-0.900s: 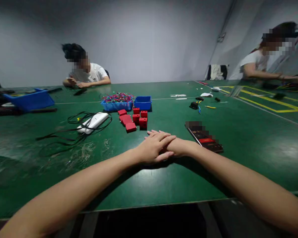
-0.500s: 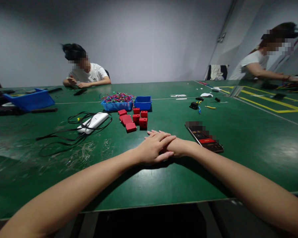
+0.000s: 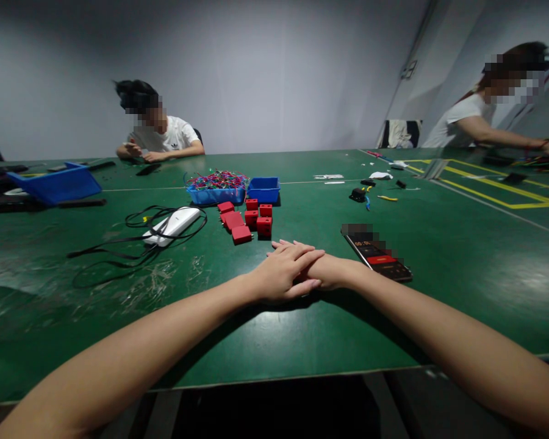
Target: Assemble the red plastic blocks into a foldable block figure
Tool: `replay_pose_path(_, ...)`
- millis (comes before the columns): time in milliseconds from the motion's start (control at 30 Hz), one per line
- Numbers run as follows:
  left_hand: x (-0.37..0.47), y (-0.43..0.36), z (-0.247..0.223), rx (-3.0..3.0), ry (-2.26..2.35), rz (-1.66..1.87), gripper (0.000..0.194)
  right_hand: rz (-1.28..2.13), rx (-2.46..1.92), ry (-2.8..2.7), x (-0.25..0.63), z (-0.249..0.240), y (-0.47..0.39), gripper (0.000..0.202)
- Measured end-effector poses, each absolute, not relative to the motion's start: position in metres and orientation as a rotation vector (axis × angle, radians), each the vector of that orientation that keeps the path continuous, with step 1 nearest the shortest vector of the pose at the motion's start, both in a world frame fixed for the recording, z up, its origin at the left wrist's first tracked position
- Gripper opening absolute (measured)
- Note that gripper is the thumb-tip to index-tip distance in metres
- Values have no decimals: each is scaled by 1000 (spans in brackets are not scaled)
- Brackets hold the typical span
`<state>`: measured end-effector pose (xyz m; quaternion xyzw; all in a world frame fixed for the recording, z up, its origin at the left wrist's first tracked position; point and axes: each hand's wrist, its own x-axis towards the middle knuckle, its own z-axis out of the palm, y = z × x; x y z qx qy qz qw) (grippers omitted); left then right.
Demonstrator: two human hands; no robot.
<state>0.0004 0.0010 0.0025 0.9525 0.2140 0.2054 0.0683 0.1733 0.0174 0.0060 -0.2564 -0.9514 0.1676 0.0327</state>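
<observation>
My left hand (image 3: pixel 281 274) lies flat across the back of my right hand (image 3: pixel 328 270), its fingers stretched out and slightly apart, holding nothing. Beneath it, the right hand rests on the green table (image 3: pixel 274 341); its fingertips poke out straight past the left hand, while the rest of its fingers are covered. Just beyond both hands sit several red blocks (image 3: pixel 264 227) in a loose group, some with small metal pins or holes. A phone (image 3: pixel 384 262) with a timer on its screen lies to the right of my right wrist.
Behind the blocks stand a blue bin (image 3: pixel 217 195) heaped with coloured wires and a smaller blue bin (image 3: pixel 264 190). Left of them lies a white power strip (image 3: pixel 174 227) with looped black cable. A black part with wires (image 3: pixel 358 194) is further right. Two co-workers sit across the table.
My hands stay in the same place, one over the other. At the far right, a co-worker's arm has reached further forward and down.
</observation>
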Motion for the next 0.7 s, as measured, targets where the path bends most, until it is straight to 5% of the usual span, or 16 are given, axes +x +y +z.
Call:
replay_pose_path(233, 0, 0, 4, 2857, 677, 593, 56, 487, -802, -2905, 171, 1, 19, 64)
replay_pose_path(433, -10, 19, 4, 2828, 1202, 805, 47, 317, -730, -2854, 165, 5, 18, 31)
replay_pose_path(700, -23, 45, -8, 2700, 1611, 890, 45, 310, -745, -2820, 166, 12, 12, 38)
